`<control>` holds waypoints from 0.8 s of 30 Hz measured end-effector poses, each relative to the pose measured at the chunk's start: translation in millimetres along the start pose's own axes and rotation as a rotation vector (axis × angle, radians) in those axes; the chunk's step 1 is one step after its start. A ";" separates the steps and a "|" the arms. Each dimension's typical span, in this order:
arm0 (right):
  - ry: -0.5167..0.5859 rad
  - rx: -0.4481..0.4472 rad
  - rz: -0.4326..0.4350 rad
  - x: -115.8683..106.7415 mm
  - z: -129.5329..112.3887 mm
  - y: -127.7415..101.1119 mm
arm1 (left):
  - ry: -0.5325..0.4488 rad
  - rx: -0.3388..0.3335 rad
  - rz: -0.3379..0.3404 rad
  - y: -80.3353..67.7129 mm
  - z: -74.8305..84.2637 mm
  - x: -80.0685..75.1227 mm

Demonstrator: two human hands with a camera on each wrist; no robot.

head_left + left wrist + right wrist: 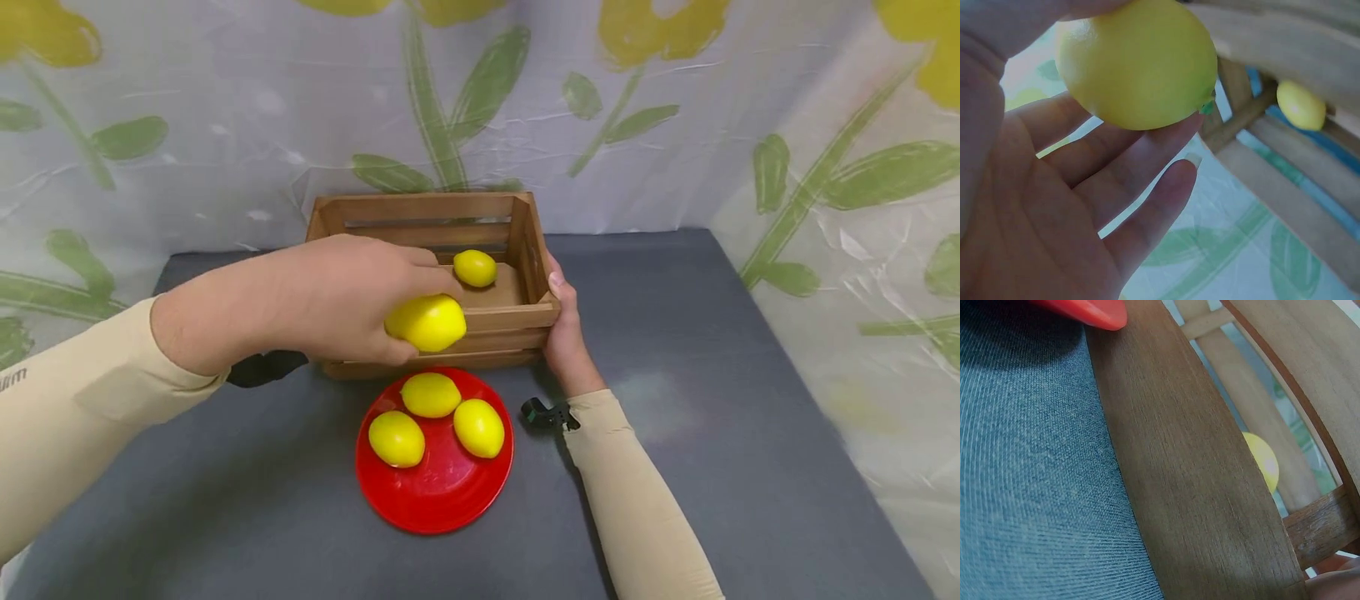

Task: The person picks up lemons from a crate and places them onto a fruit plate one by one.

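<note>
My left hand pinches a yellow lemon between thumb and fingers, over the front wall of a slatted wooden crate. In the left wrist view this lemon lies against the fingertips, its small green tip showing. Another lemon rests inside the crate toward its right end. My right hand holds the crate's right side, near the front corner. Just in front of the crate sits a red plate bearing three lemons, one at the back, one left and one right.
A dark grey cloth covers the table. Behind and beside it hangs a pale curtain with yellow flowers and green leaves. A small black device sits at my right wrist.
</note>
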State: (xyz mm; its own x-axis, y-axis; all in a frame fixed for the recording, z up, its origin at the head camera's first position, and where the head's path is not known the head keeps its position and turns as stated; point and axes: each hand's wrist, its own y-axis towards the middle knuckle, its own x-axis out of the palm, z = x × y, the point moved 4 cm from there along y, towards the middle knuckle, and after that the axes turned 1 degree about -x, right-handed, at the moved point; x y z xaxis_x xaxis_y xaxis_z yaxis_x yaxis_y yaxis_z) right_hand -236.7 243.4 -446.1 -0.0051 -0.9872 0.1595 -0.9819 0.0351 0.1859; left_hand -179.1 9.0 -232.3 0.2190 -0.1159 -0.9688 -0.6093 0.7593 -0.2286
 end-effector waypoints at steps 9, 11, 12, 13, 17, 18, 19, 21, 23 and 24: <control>-0.024 0.016 0.002 -0.8 -0.7 -0.5 | -0.062 0.060 -0.027 -15.1 13.2 33.8; -0.026 0.012 0.003 -1.7 -0.9 -0.3 | -0.070 0.070 -0.031 -16.1 15.3 41.1; -0.020 0.009 0.008 -2.2 -1.0 -0.2 | -0.078 0.073 -0.040 -16.4 16.3 44.8; -0.014 0.005 0.010 -2.6 -1.0 0.0 | -0.084 0.079 -0.049 -16.4 17.5 48.7; 0.005 -0.001 0.011 -2.6 -0.1 0.5 | -0.113 0.087 -0.086 -18.2 22.3 66.3; 0.008 -0.002 0.009 -2.3 0.4 0.5 | -0.117 0.093 -0.093 -18.8 23.8 71.0; 0.007 -0.002 0.007 -2.0 0.8 0.4 | -0.117 0.098 -0.097 -19.4 25.4 75.7; 0.004 -0.003 0.000 -1.4 1.9 0.6 | -0.118 0.104 -0.107 -20.7 28.7 84.7; -0.003 -0.007 0.001 -1.3 2.4 0.9 | -0.116 0.113 -0.114 -21.3 32.2 92.8; -0.004 -0.007 0.001 -1.3 2.6 0.9 | -0.119 0.117 -0.119 -21.4 34.0 96.6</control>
State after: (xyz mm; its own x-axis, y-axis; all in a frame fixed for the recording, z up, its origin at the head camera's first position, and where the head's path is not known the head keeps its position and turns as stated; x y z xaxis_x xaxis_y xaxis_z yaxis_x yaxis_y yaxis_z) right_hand -238.1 244.3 -448.6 -0.0068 -0.9877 0.1562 -0.9806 0.0372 0.1926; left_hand -119.0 3.3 -317.7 0.3766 -0.1383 -0.9160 -0.4827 0.8147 -0.3214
